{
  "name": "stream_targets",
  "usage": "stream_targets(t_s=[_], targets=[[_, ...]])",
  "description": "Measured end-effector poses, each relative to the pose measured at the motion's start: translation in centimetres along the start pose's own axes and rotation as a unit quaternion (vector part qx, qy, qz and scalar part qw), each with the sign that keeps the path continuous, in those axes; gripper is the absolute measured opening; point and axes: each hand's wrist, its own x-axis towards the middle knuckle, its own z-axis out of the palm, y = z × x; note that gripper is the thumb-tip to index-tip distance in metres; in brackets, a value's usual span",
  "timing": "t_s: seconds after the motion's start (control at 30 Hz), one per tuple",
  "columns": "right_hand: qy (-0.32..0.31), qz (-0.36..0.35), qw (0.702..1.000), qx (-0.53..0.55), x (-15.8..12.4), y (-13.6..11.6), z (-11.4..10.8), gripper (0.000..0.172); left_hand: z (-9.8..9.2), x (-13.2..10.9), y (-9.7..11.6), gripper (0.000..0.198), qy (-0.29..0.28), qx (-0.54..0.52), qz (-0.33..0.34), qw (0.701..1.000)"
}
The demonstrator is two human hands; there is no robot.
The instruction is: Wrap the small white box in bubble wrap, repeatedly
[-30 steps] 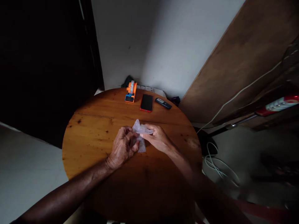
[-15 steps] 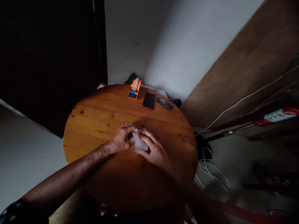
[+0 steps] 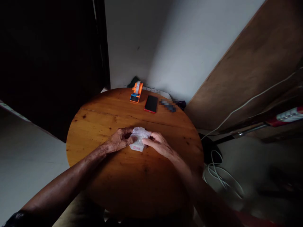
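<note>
Between my two hands is a small whitish, translucent plastic bag [image 3: 138, 146] with a reddish mark near its lower edge; its contents are not clear. My left hand [image 3: 120, 139] grips the bag's left side, thumb on top and fingers behind. On the right side my right hand [image 3: 159, 143] pinches it the same way, thumb lying across the front. The bag is just over the middle of the round wooden table [image 3: 99, 129]; whether it rests on the wood I cannot tell.
Along the table's far edge stand an orange and blue tape dispenser [image 3: 136, 92] and a red-edged phone [image 3: 151, 104]. A blurred dark object [image 3: 168, 105] lies right of the phone. A white wall [image 3: 142, 41] rises behind. Pale cable [image 3: 220, 173] coils on the floor at right.
The bag has been turned and spread flatter, so its reddish mark now shows. My right hand has shifted slightly right and up, and my left hand slightly left.
</note>
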Motion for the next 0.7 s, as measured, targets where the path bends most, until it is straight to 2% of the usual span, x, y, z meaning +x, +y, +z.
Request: stream_targets(t_s=[0.23,0.37,0.53,0.6,0.7], targets=[[0.015,0.028,0.999,-0.031,0.8,-0.7,-0.1,0.027,0.4,0.5,-0.3,0.041,0.045,-0.02,-0.026,0.998],[0.028,0.006,0.996,-0.084,0.8,-1.5,-0.3,0.026,0.6,0.6,-0.9,0.04,0.058,-0.008,-0.032,0.998],[-0.004,-0.009,1.0,-0.02,0.6,-1.7,0.2,0.036,0.6,0.7,-1.1,0.037,0.069,-0.027,-0.035,0.997],[0.006,0.002,1.0,0.013,0.5,-1.2,0.4,0.038,0.5,0.6,-0.7,0.036,0.062,-0.051,-0.034,0.996],[0.017,0.008,0.997,0.073,0.6,-0.3,0.5,0.044,0.4,0.3,0.2,0.039,0.004,-0.09,-0.037,0.995]])
